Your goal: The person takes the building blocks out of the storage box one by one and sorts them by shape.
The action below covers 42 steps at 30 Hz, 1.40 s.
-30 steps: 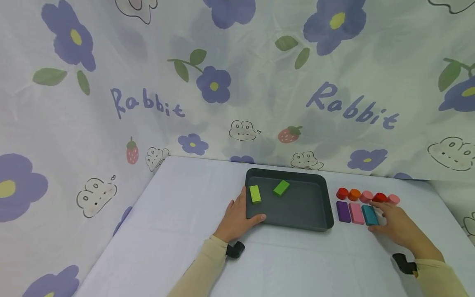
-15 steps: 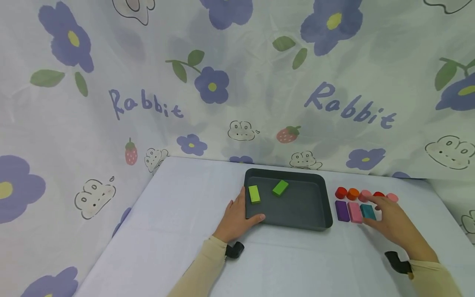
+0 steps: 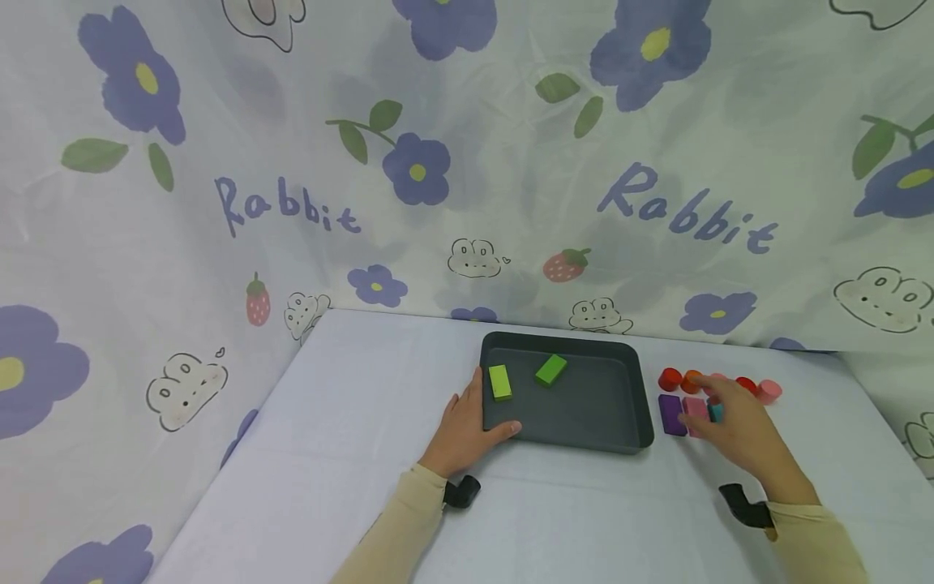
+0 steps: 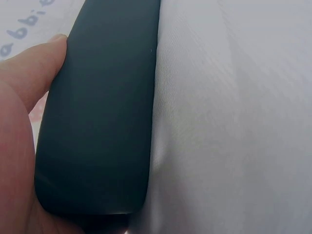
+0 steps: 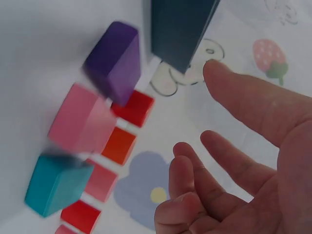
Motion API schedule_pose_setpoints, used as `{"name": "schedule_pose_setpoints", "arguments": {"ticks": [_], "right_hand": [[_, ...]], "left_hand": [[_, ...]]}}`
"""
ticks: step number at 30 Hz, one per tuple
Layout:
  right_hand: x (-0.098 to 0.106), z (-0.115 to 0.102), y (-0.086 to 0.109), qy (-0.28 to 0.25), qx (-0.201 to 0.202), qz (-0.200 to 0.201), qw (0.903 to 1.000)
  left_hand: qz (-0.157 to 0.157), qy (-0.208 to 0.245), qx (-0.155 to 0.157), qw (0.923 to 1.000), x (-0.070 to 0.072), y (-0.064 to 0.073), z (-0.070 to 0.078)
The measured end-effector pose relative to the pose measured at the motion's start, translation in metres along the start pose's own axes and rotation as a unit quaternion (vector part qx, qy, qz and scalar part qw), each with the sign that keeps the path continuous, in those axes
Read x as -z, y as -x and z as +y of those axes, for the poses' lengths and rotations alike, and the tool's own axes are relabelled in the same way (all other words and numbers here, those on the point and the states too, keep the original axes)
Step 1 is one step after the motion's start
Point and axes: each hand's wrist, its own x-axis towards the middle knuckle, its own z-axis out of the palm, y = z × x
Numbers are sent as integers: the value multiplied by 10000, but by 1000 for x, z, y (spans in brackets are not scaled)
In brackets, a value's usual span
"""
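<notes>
A dark grey tray point(image 3: 584, 418) stands mid-table with a yellow-green block point(image 3: 500, 382) and a green block point(image 3: 551, 370) inside. Straight fingers of my left hand point(image 3: 458, 440) lie along its left side; the thumb touches the front rim. To the right of the tray, my right hand point(image 3: 747, 430) hovers over a row of blocks, thumb and fingers spread, nothing between them. That row holds a purple block point(image 3: 670, 415), a pink block point(image 5: 80, 119) and a teal block point(image 5: 58, 185). The hand partly covers the pink and teal ones in the head view.
Behind the blocks runs a row of short cylinders: a red one point(image 3: 670, 379), an orange one point(image 5: 118, 146), and several more in pink and red. A patterned curtain point(image 3: 496, 162) rises along the back and left of the white table point(image 3: 350, 438).
My right hand has moved left, from around the teal block to over the pink one, near the purple block. My left hand, the tray and the blocks have stayed in place.
</notes>
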Motion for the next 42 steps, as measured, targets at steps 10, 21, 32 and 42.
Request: {"name": "schedule_pose_setpoints", "arguments": {"ticks": [10, 21, 32, 42], "right_hand": [[-11, -24, -7, -163, -115, 6, 9998], [-23, -51, -17, -400, 221, 282, 9986], [-30, -71, -28, -362, 442, 413, 9975], [-33, -91, -39, -739, 610, 313, 9949]], "left_hand": [[-7, -35, 43, 10000, -1, 0, 0], [-17, -59, 32, 10000, -1, -1, -1], [-20, -98, 29, 9999, -2, -2, -2], [-31, -85, 6, 10000, -1, -1, 0]]}}
